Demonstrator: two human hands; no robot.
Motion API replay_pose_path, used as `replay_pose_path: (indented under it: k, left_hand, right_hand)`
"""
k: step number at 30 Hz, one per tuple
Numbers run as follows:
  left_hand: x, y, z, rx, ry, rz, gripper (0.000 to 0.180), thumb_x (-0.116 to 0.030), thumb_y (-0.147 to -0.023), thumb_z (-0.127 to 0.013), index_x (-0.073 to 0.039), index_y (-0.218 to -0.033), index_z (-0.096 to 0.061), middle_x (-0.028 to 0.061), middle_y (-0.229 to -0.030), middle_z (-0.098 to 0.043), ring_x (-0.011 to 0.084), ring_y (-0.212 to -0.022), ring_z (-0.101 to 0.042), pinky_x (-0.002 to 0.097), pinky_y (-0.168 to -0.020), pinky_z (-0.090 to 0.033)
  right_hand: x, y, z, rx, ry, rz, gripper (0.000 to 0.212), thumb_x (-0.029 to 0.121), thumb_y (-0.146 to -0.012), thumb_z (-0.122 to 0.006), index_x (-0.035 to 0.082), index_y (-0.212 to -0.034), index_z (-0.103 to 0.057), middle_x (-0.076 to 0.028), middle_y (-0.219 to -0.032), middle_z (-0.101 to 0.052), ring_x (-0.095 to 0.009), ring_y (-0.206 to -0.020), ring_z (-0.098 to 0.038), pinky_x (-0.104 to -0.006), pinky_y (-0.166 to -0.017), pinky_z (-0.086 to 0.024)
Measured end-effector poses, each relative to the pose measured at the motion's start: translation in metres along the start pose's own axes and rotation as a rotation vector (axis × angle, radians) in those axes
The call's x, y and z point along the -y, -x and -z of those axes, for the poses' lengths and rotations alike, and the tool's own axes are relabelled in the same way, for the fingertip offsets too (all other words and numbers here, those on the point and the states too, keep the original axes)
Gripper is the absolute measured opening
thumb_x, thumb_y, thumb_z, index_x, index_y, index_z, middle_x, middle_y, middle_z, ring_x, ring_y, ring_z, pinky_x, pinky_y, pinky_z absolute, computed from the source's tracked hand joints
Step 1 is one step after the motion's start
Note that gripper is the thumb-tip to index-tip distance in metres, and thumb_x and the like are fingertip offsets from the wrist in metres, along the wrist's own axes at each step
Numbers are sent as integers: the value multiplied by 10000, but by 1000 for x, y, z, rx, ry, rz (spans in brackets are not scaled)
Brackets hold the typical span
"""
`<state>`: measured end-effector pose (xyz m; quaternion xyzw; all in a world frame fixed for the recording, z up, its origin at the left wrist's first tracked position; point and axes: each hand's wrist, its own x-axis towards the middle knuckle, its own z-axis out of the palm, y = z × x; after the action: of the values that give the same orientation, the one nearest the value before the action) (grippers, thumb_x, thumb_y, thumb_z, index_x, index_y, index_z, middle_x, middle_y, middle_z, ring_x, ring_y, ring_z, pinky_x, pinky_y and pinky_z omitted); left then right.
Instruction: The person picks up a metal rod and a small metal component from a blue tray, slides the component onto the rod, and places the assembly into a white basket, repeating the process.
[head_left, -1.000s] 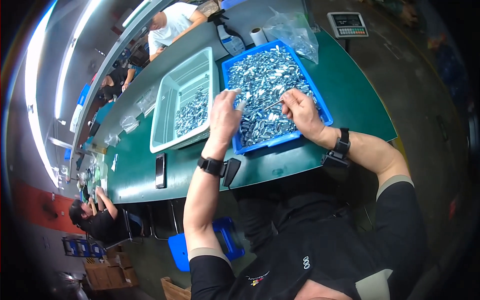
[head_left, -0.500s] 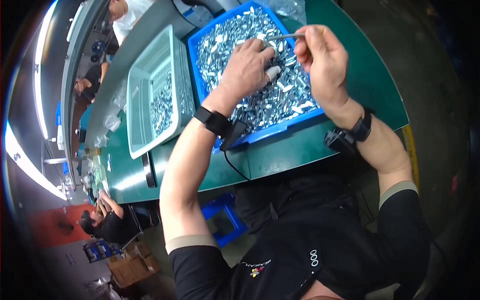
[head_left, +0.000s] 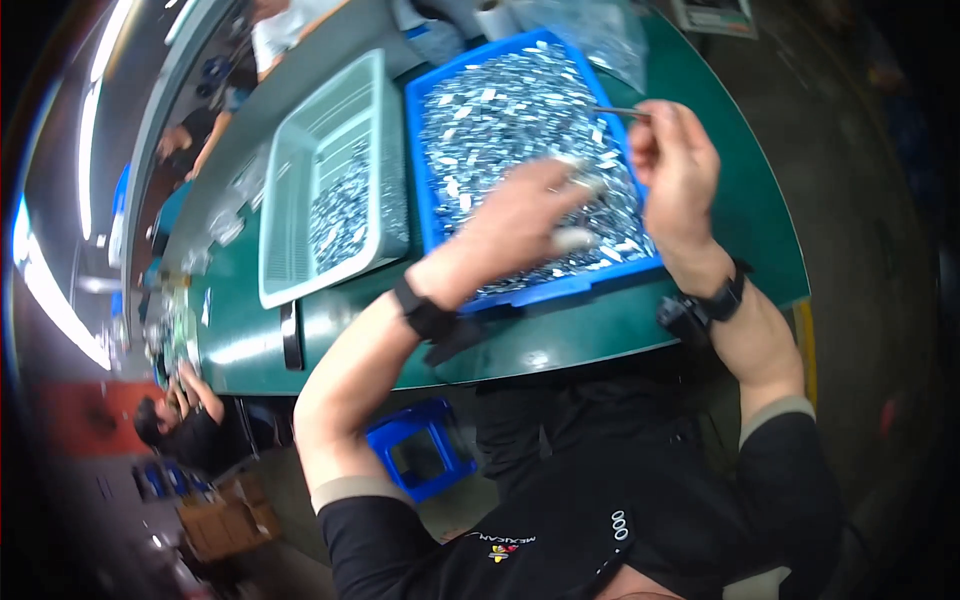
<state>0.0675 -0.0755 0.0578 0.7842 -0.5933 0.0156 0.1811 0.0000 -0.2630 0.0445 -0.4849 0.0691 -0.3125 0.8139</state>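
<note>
While small, shiny silver metal pieces (head_left: 500, 120) fill the shallow blue plastic tray (head_left: 550, 290), the left hand (head_left: 525, 215) spreads, blurred, over them; I cannot tell whether its grip holds any. The right hand (head_left: 682, 180) pinches a thin grey metal rod (head_left: 622, 111) in its grip. Leftward, a pale-green slotted plastic basket (head_left: 335, 130) stands on the green table (head_left: 750, 200).

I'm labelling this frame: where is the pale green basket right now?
In the head view, the pale green basket stands left of centre on the green table, just left of the blue tray; a dark flat object lies by the basket's near edge.
</note>
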Motion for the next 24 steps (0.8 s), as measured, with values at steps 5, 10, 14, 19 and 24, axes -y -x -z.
replay_pose_path:
  k: [5, 10, 14, 19, 24]
  left_hand:
    - [-12, -26, -19, 38, 22, -201, 434, -300, -788, -781, -108, -1140, -615, 160, -1117, -547, 367, -1046, -568, 473, -888, -479]
    - [-4, 4, -20, 44, -153, -201, 231, -259, -839, -707, -118, -1000, -619, 108, -1030, -543, 316, -1010, -571, 444, -863, -475]
    - [9, 29, -10, 12, -160, -105, 138, -230, -873, -659, -118, -943, -618, 83, -983, -560, 283, -983, -579, 422, -861, -472]
    - [20, 52, 0, -13, -218, -38, 137, -243, -894, -661, -116, -926, -619, 66, -955, -565, 267, -961, -584, 408, -876, -464]
    - [-4, 59, 3, -373, 185, 247, 229, -167, -838, -788, -72, -987, -642, 126, -887, -670, 331, -865, -673, 443, -759, -534]
  right_hand:
    - [8, -3, 5, -26, 15, 19, 246, 242, -1084, -509, 32, -1040, -628, 26, -766, -518, -40, -626, -429, -191, -525, -317]
    - [2, 0, 3, 0, 70, -3, 266, 267, -1099, -478, 45, -1057, -617, 34, -772, -510, -27, -629, -427, -178, -518, -307]
    - [-1, 3, 3, 29, 93, -9, 272, 283, -1099, -475, 59, -1038, -616, 40, -772, -519, -23, -623, -435, -171, -507, -308]
    - [-5, 14, 4, 105, 145, -31, 254, 269, -1096, -483, 67, -1032, -622, 43, -768, -529, -13, -620, -444, -161, -506, -319]
    - [-18, 25, 7, 252, 302, -219, 206, 217, -1063, -548, 57, -983, -650, 39, -739, -559, -20, -579, -463, -163, -480, -330]
